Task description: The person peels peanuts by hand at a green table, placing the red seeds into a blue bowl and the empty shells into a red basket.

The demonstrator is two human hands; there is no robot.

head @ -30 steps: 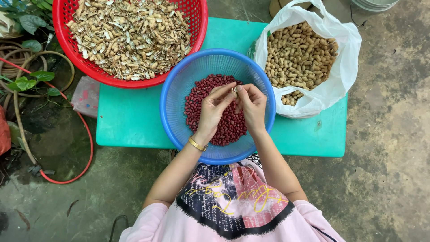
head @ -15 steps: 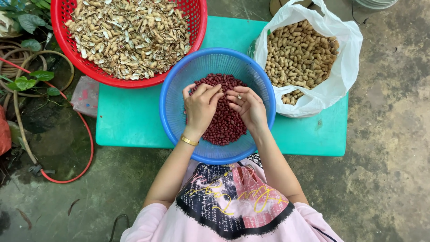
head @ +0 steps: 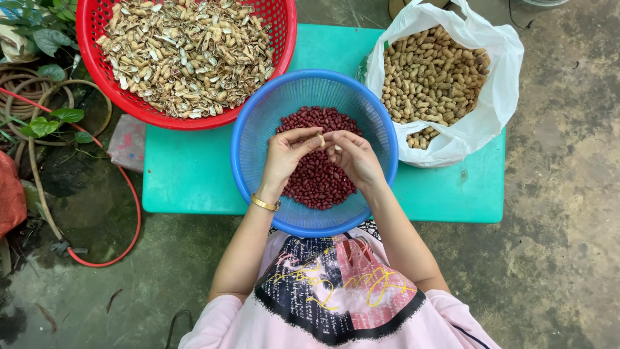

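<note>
Rough concrete ground surrounds a turquoise table [head: 194, 187]. Nearest, both hands meet over the blue basket [head: 258, 129] of red kernels [head: 316, 181]: left hand [head: 284, 158] and right hand [head: 354, 158] pinch one peanut pod [head: 321, 137] between the fingertips. It seems light and brittle; best held at its seam. Farther stand a red basket [head: 284, 39] of shells and a white bag [head: 497, 97].

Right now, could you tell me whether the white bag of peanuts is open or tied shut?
Open: the white bag has its mouth spread wide, showing unshelled peanuts heaped inside.
</note>
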